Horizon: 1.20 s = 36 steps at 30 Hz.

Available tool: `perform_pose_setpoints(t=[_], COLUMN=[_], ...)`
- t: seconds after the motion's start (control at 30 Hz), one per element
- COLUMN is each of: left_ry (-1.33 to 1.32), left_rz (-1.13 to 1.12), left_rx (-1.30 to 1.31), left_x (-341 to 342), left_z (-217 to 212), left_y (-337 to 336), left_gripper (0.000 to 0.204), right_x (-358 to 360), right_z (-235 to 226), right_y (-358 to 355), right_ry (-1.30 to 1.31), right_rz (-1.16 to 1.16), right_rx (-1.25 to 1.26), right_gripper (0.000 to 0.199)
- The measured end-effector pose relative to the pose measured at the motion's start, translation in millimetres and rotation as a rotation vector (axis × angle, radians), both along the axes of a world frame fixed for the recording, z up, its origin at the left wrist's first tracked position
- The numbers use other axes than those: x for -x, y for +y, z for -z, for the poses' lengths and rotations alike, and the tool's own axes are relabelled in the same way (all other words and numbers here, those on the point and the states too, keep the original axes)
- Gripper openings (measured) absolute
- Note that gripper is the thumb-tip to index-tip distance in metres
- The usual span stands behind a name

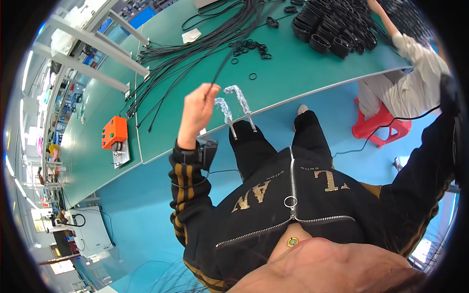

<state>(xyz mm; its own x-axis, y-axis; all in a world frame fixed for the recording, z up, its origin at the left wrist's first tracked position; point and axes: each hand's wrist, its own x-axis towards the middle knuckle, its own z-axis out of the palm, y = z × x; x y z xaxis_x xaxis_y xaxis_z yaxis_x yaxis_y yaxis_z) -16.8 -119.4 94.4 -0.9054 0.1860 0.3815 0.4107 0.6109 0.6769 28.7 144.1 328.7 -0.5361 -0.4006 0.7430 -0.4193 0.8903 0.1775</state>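
**Left hand pinching a black cable**

Left hand (198,110) raised, grip clamped on one thin black cable (225,62) trailing back to the cable bundle (195,49) on the green table (293,73). Looks light and limp; best pinched near the end. Right hand out of view. Two bent pegs (234,110) just beside the fist.

Bench across the upper frame, person seated below it

The table (293,78) spans the upper frame; loose cables (195,53) lie on it upper left, small rings (251,49) centre top, coiled bundles (332,24) upper right; two bent posts (234,110) stand at its near edge, the left hand (198,110) just left of them; a stool (381,127) sits right, below the table.
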Motion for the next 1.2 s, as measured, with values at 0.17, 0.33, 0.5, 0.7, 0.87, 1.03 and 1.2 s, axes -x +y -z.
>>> perform_pose_setpoints(t=[0.17,0.33,0.5,0.7,0.87,1.03,1.2], left_ry=[-0.570,-0.693,-0.806,-0.950,-1.221,-1.054,-0.902], left_rz=[0.216,0.474,0.510,0.663,0.803,0.818,0.623], left_rx=[-0.189,-0.371,-0.413,-0.881,-1.155,-1.362,-1.507], left_x=[-39.4,-71.2,-75.4,-78.0,-67.0,-64.2,-68.8], left_z=[42.3,36.5,31.8,38.8,49.4,21.8,-1.2], left_y=[24.2,82.0,112.5,104.5,106.9,110.9,112.5], left_gripper=[0.021,0.034,0.042,0.043,0.038,0.039,0.033], right_x=[-6.0,4.4,5.4,48.5,75.6,84.4,75.3], right_z=[69.5,167.9,227.7,252.6,256.0,298.3,321.5], right_y=[170.1,98.3,56.8,52.9,41.6,36.5,27.5], right_ry=[-0.453,-0.506,-0.841,-0.993,-0.916,-1.200,-1.034], right_rz=[0.043,-0.435,-0.898,-0.870,-0.911,-0.821,-0.762], right_rx=[0.017,0.119,0.188,0.419,0.404,0.684,0.718], right_gripper=[0.007,0.041,0.030,0.008,0.009,0.008,0.010])
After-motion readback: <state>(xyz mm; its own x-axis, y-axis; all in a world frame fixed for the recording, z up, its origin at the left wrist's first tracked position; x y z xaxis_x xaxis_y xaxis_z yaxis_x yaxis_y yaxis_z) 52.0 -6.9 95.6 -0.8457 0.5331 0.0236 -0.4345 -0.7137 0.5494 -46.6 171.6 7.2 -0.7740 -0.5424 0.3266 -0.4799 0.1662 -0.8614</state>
